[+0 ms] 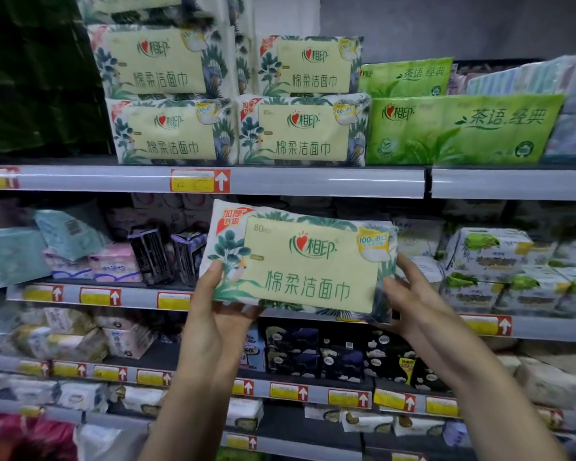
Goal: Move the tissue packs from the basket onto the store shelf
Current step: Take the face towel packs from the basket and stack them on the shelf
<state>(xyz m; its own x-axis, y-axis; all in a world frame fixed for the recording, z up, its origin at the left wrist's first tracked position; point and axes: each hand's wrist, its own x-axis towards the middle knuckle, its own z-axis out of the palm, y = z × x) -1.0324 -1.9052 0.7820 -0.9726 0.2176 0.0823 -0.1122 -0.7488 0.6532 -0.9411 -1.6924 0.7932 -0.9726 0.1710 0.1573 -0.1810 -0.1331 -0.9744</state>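
Nearest, two bare forearms reaching up from below. Left grip clamped on the lower left corner of a tissue pack, thumb flat on the printed front, fingers beneath. Right grip clasping the pack's right edge, fingers along its side. Pack held in the air, printed face toward the camera, slightly tilted, just under the front edge of the upper shelf. Behind it, lower shelves crowded with small packs and boxes, with yellow-and-red price tags along the grey rails. Above, on the upper shelf, four matching packs stacked two by two, with more on top at the left. Just beside them to the right, green packs standing on edge. Farthest back, a plain grey wall over the shelving. Dim and dark at upper left.
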